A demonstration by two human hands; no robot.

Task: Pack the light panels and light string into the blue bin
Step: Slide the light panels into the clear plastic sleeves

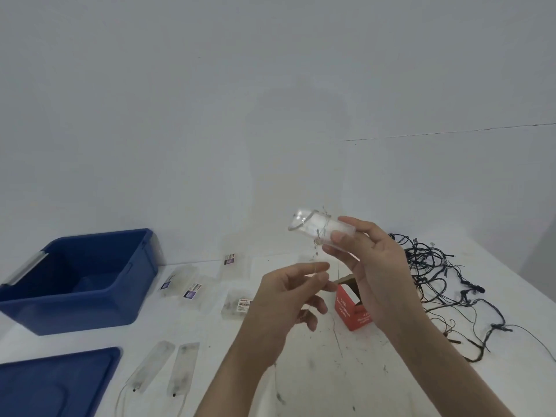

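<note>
Panel (323,233), clear plastic, light, rigid, slippery: clasped endwise by right hand (373,266). Thin wire (315,267) pinched in left hand (288,296). Blue bin (120,284) at nine o'clock.

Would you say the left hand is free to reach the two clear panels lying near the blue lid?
Probably not yet: the left hand is pinching a thin wire from the panel held by the right hand; the path to those panels looks unobstructed.

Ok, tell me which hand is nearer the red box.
Right. The right hand, holding a clear panel raised, overlaps the red box in view, just above it. The left hand pinches a thin wire beside the box's left edge, slightly farther; depth is hard to judge.
</note>
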